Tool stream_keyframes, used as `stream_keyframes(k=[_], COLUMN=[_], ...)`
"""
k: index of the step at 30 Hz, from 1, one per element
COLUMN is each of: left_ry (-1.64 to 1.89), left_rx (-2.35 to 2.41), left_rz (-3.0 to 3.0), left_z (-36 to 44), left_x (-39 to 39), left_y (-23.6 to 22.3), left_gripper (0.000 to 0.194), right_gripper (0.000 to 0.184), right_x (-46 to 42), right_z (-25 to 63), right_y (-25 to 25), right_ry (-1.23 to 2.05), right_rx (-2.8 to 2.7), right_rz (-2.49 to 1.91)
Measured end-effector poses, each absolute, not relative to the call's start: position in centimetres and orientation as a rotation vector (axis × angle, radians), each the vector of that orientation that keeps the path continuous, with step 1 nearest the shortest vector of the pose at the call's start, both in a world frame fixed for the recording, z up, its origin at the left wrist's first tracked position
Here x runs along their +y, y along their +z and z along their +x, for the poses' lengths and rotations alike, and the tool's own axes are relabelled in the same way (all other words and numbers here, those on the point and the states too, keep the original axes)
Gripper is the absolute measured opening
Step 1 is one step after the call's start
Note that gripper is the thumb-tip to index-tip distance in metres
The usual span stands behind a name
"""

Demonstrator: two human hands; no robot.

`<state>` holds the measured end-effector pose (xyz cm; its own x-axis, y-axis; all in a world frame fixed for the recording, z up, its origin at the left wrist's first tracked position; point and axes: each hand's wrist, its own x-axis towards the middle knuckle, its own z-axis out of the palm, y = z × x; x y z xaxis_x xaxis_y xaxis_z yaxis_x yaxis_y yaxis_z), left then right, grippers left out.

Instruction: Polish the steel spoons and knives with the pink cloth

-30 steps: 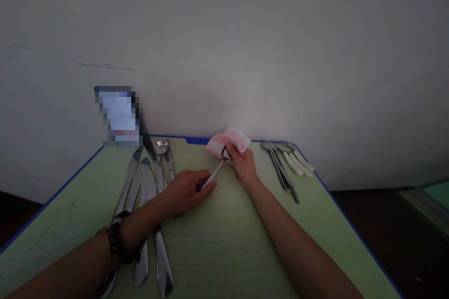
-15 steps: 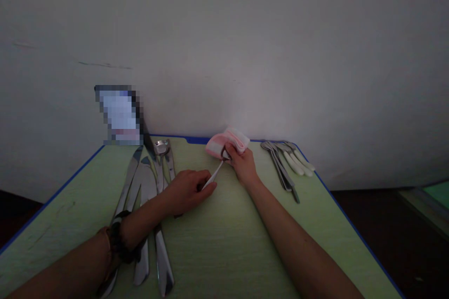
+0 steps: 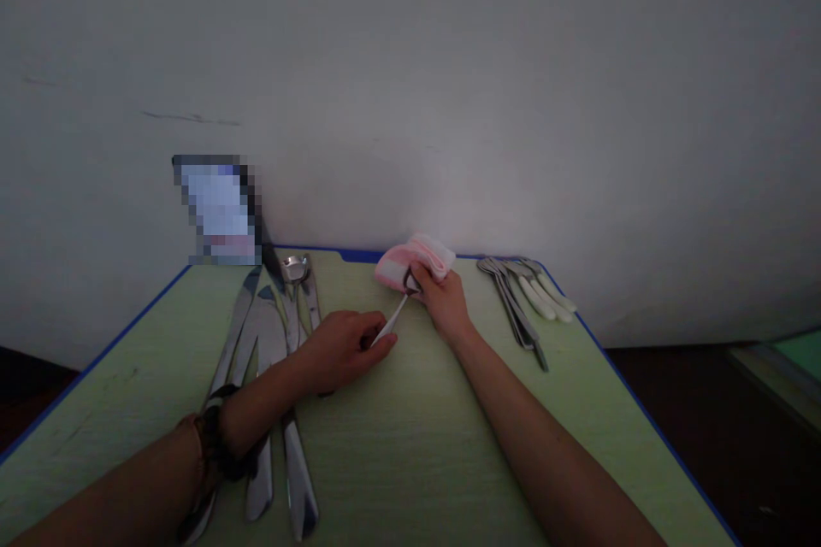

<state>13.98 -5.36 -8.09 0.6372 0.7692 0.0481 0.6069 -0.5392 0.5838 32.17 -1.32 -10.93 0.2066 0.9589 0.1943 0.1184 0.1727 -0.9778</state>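
Note:
A white-handled spoon (image 3: 392, 322) is pinched by its handle in my left hand (image 3: 350, 346), near the middle of the table. Its bowl points away from me and rests against a folded pink and white cloth (image 3: 410, 261). My right hand (image 3: 442, 299) is closed on this cloth, with the thumb pressing at the bowl, so part of the bowl is hidden. My left forearm passes over several long metal utensils (image 3: 300, 479) and covers their middles.
A small ladle (image 3: 295, 268) lies among the utensils at the left. Several spoons and white-handled pieces of cutlery (image 3: 535, 297) are grouped at the right. A blurred-out screen (image 3: 221, 209) leans on the wall behind the blue-edged green table (image 3: 410, 461).
Almost nothing differs. The cloth and my right hand have shifted very slightly to the left; my left hand keeps its hold on the spoon.

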Motion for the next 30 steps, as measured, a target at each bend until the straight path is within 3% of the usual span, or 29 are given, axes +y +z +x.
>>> stream_keyframes(k=[30], left_ry=[0.390], left_rx=[1.082], left_rz=[2.306], left_z=[14.02], left_x=[-5.42], left_y=[-7.98], left_gripper=[0.032], right_gripper=[0.036], right_x=[-1.27], right_z=[32.20], right_y=[-11.12], right_ry=[0.843], right_rx=[-1.220], right_rz=[-1.259])
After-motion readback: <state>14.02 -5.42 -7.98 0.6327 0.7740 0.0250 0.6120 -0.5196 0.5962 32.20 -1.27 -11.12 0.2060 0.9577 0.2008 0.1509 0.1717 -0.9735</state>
